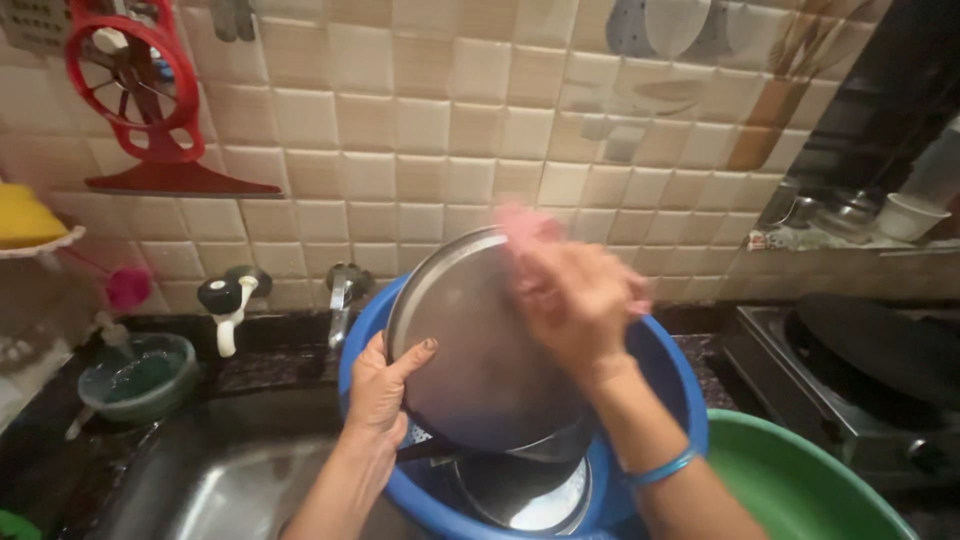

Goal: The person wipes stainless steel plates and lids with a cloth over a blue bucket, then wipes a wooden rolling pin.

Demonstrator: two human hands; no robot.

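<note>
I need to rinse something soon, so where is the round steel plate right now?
In the head view, the round steel plate is tilted over the blue plastic tub, centre frame, gripped by the left hand while the right hand rubs it.

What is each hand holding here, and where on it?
The left hand grips the round steel plate by its lower left rim. The right hand presses something pink, blurred, against the plate's upper face.

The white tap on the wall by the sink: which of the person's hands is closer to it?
Left. The left hand grips the steel plate's edge just right of the white tap; the right hand is farther right, on the plate's face.
</note>
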